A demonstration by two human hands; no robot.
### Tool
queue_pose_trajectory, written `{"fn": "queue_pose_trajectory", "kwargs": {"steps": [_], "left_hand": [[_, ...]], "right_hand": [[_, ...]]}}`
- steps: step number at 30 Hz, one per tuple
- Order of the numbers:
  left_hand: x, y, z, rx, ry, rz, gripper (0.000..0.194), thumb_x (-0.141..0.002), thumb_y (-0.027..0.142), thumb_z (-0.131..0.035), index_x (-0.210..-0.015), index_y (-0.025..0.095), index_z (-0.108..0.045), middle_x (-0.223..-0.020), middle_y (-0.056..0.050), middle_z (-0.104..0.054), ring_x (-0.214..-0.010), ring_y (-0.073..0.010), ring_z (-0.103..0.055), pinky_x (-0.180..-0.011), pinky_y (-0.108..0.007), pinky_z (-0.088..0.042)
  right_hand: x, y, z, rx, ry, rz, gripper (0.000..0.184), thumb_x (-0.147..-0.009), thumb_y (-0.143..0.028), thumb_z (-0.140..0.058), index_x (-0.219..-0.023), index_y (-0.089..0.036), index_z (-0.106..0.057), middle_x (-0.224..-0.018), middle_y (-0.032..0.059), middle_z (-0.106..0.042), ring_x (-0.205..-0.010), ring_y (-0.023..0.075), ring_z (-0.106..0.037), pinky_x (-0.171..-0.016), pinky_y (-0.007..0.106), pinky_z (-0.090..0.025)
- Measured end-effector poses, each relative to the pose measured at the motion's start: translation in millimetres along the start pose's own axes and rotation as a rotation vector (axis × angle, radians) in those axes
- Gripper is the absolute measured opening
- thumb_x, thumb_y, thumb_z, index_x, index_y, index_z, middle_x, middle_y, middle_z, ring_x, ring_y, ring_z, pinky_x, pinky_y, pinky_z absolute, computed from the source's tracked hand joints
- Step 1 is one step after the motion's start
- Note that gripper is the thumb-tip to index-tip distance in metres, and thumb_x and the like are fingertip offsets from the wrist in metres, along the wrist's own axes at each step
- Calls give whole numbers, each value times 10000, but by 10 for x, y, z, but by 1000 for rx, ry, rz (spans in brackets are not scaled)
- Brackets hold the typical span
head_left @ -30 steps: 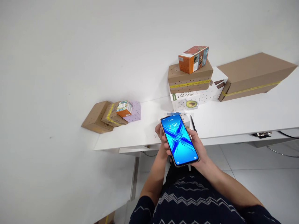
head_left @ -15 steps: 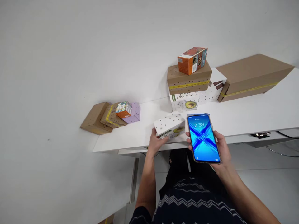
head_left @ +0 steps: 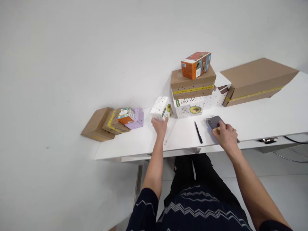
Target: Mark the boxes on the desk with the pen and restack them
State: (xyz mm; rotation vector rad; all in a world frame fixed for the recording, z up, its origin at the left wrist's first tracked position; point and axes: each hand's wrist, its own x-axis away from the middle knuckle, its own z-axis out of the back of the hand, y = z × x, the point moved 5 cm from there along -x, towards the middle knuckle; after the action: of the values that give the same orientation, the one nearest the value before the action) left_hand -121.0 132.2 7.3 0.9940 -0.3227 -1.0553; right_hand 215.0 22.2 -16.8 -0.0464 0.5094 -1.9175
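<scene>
My left hand [head_left: 159, 126] grips the near end of a small white spotted box [head_left: 159, 107] with an avocado picture, just left of a larger white avocado box [head_left: 189, 110]. In my right hand [head_left: 226, 136] is a smartphone [head_left: 213, 122], screen down and back up, held low over the right part of the table. The fingers are bent around its edges; whether it touches the table I cannot tell. Between my hands a black pen [head_left: 198, 132] lies on the white table [head_left: 134, 142].
On the left stand brown cartons [head_left: 97, 123], a lilac box [head_left: 138, 118] and a small orange-blue box [head_left: 126, 115]. A brown taped carton [head_left: 193, 85] with an orange box [head_left: 196, 65] on top rests on the avocado box. A long carton [head_left: 260, 80] stands at right, against the wall.
My left hand has moved the small white box back and left, turning it. My right hand has turned the phone face down and brought it to the table. The pen now shows.
</scene>
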Motion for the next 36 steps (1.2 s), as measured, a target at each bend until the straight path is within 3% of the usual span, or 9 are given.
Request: {"fn": "queue_pose_trajectory", "kwargs": {"steps": [5,8,10,12,17,23,28,32,36], "left_hand": [[-9,216,-478,93,-177,-42,925,-712,430,-713,-1410,88,-212,-1350,-243,-349,-1312,-308,-372,-1054,-392,-355],[-45,211,-504,154,-317,-167,826,-772,440,-658,-1428,156,-245,-1350,-187,-397,-1280,-253,-424,-1023,-351,-387],[-167,165,-285,93,-251,-236,730,-800,428,-628,-1405,170,-310,-1332,-169,-438,-1270,-247,-429,-1043,-372,-364],[-378,98,124,-82,-28,-255,628,-817,394,-604,-1355,154,-387,-1316,-170,-466,-1279,-262,-401,-1082,-411,-305],[-980,-165,1236,-564,433,16,833,-734,530,-657,-1411,193,-308,-1456,-204,-294,-1334,-357,-285,-1059,-513,-262],[-1259,-403,1546,-633,251,54,747,-721,478,-664,-1356,197,-388,-1326,-189,-461,-1286,-347,-356,-1039,-532,-277],[-492,-380,1301,-190,297,-237,731,-708,354,-687,-1343,142,-391,-1302,-169,-468,-1253,-262,-430,-1052,-384,-356],[540,-444,751,240,23,-254,755,-717,375,-701,-1359,197,-345,-1312,-142,-461,-1193,-236,-515,-991,-360,-444],[1286,-450,311,321,-257,-270,798,-715,342,-721,-1388,206,-313,-1369,-151,-427,-1287,-274,-445,-1066,-427,-387]], "right_hand": [[7,-1,-156,155,86,89,573,-837,-463,-519,-1288,-110,-525,-1146,257,-524,-931,359,-520,-726,488,-421],[-10,27,-207,184,108,75,567,-843,-481,-512,-1276,-115,-526,-1166,253,-510,-955,356,-501,-739,470,-408],[-25,33,-232,196,102,57,569,-856,-505,-484,-1269,-115,-526,-1185,250,-504,-968,352,-489,-746,441,-393],[-33,32,-249,201,94,46,574,-868,-529,-453,-1269,-124,-523,-1210,247,-497,-982,347,-476,-747,416,-377],[-27,36,-290,195,76,29,560,-868,-526,-469,-1255,-125,-527,-1212,249,-498,-1005,346,-457,-757,405,-352],[-11,16,-292,214,123,59,541,-874,-518,-456,-1218,-112,-552,-1161,247,-508,-991,345,-454,-761,405,-342],[0,8,-280,221,126,57,541,-879,-516,-433,-1199,-99,-561,-1135,250,-511,-978,342,-455,-756,410,-345],[0,17,-279,224,125,57,548,-881,-531,-411,-1203,-113,-558,-1145,248,-517,-983,348,-462,-761,431,-364],[-13,52,-253,153,117,50,539,-872,-525,-445,-1204,-119,-570,-1195,256,-512,-1024,373,-477,-786,495,-403]]}}
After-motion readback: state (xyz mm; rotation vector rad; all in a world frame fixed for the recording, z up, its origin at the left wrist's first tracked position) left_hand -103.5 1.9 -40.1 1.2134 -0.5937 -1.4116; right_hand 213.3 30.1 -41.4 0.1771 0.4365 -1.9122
